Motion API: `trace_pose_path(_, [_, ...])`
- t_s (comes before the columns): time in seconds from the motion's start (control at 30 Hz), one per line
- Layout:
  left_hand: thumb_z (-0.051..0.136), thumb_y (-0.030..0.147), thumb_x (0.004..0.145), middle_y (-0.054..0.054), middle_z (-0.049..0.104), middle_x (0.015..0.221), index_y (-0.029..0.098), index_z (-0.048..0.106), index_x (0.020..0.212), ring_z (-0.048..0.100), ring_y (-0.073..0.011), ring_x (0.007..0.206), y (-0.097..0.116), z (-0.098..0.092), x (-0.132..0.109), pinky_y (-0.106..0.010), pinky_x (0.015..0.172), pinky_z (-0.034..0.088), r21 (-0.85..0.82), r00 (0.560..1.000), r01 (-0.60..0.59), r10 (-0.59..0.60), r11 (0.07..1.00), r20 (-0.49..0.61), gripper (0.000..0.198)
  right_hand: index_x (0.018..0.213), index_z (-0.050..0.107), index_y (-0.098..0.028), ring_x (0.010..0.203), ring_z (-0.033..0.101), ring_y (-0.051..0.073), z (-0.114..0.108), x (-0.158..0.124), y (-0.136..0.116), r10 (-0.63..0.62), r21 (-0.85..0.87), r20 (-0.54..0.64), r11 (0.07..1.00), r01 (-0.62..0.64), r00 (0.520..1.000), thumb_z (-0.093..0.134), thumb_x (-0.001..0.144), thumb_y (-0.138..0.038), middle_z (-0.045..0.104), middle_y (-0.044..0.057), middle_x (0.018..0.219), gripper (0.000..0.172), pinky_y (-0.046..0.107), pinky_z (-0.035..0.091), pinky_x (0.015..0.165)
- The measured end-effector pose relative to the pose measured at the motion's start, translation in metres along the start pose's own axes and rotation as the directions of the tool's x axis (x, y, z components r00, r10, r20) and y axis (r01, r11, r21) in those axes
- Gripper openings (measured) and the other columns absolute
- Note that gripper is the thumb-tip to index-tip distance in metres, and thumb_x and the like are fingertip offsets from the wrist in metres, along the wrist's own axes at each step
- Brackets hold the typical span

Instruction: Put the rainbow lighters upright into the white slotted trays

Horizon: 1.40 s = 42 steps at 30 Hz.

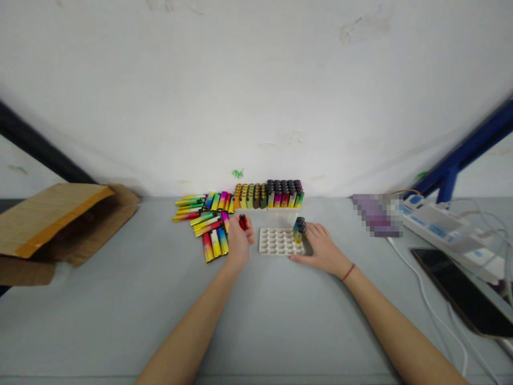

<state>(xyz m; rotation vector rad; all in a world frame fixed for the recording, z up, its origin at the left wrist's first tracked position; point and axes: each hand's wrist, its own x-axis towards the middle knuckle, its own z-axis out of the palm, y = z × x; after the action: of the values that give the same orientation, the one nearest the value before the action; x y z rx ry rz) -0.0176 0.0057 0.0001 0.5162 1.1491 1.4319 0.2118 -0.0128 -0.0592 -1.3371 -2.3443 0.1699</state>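
Observation:
My left hand is closed around a red lighter, held just left of a white tray with rows of empty sockets. My right hand rests at the tray's right edge, fingers curled beside a few lighters standing upright in the tray's right corner. A loose pile of colourful lighters lies on the grey table to the left of my left hand. Behind the tray, a full row of upright lighters stands against the wall.
An open cardboard box lies on its side at the far left. At the right are a white power strip, cables and a dark phone. A blurred purple patch sits near the wall.

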Motion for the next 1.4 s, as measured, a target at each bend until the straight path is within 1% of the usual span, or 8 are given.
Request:
trace_pose_path(0.23, [0.042,0.056,0.082,0.01,0.022,0.042,0.022,0.037,0.057,0.017,-0.0058,0.035,-0.005,-0.003,-0.001,-0.017,0.035,0.015,0.016,0.998,-0.026,0.025,1.0,0.052,0.042,0.129,0.053,-0.012,0.119,0.052,0.037,0.0,0.0,-0.001,0.006,-0.009,0.008,1.0,-0.006,1.0,0.063,0.079,-0.069,0.059,0.022,0.128,0.077,0.055,0.037,0.105])
trace_pose_path(0.6, [0.04,0.05,0.084,0.01,0.023,0.042,0.022,0.038,0.06,0.019,-0.0067,0.035,-0.007,-0.002,0.0,-0.018,0.035,0.014,0.076,0.998,-0.054,0.051,0.996,0.045,0.037,0.128,0.053,-0.012,0.118,0.052,0.036,-0.001,0.001,-0.001,0.005,0.013,0.01,1.0,-0.005,1.0,0.064,0.079,-0.068,0.059,0.021,0.127,0.075,0.055,0.037,0.105])
trace_pose_path(0.77, [0.043,0.06,0.083,0.009,0.031,0.048,0.021,0.043,0.068,0.026,-0.0068,0.039,-0.019,-0.005,0.0,-0.019,0.039,0.02,0.123,0.972,-0.17,0.147,0.978,0.181,0.042,0.127,0.053,-0.011,0.118,0.051,0.036,0.0,0.001,0.0,-0.003,0.014,-0.002,1.0,0.003,1.0,0.064,0.079,-0.068,0.059,0.021,0.126,0.075,0.054,0.037,0.104])
trace_pose_path(0.97, [0.052,0.042,0.089,0.005,0.053,0.068,0.022,0.047,0.106,0.049,-0.0118,0.058,-0.033,-0.009,-0.011,-0.024,0.058,0.042,0.296,0.844,-0.462,0.312,0.836,0.437,0.027,0.129,0.053,-0.015,0.116,0.053,0.036,-0.001,0.001,-0.001,0.001,0.022,-0.002,1.0,-0.001,1.0,0.065,0.078,-0.067,0.06,0.02,0.126,0.074,0.054,0.038,0.103])
trace_pose_path(1.07, [0.046,0.038,0.094,-0.003,0.062,0.084,0.02,0.053,0.103,0.059,-0.0165,0.077,-0.036,-0.008,-0.017,-0.031,0.075,0.048,0.371,0.714,-0.651,0.367,0.662,0.596,0.021,0.129,0.053,-0.014,0.117,0.052,0.035,-0.002,0.002,-0.001,0.0,0.022,-0.001,1.0,0.0,1.0,0.066,0.078,-0.065,0.059,0.02,0.127,0.074,0.053,0.038,0.103])
trace_pose_path(1.2, [0.049,0.035,0.094,-0.011,0.066,0.107,0.02,0.063,0.103,0.06,-0.0227,0.104,-0.038,-0.003,-0.021,-0.038,0.094,0.046,0.354,0.523,-0.841,0.443,0.41,0.728,0.023,0.128,0.053,-0.016,0.118,0.052,0.035,-0.001,0.002,0.0,-0.003,0.025,-0.007,1.0,0.003,1.0,0.067,0.077,-0.065,0.059,0.018,0.127,0.073,0.053,0.038,0.103])
trace_pose_path(1.27, [0.051,0.035,0.095,-0.01,0.069,0.108,0.021,0.065,0.107,0.061,-0.0227,0.104,-0.04,-0.002,-0.021,-0.038,0.094,0.046,0.361,0.495,-0.859,0.405,0.363,0.769,0.024,0.127,0.054,-0.016,0.117,0.052,0.035,0.0,0.002,0.0,-0.004,0.026,-0.008,1.0,0.004,1.0,0.067,0.077,-0.065,0.06,0.018,0.126,0.071,0.053,0.038,0.103])
trace_pose_path(1.4, [0.054,0.034,0.095,-0.008,0.073,0.107,0.023,0.068,0.109,0.065,-0.0228,0.101,-0.044,-0.002,-0.02,-0.038,0.093,0.045,0.4,0.488,-0.865,0.331,0.302,0.807,0.023,0.124,0.055,-0.016,0.118,0.052,0.034,0.001,0.002,0.001,-0.002,0.022,0.002,1.0,0.002,1.0,0.068,0.076,-0.066,0.06,0.018,0.125,0.07,0.054,0.036,0.105])
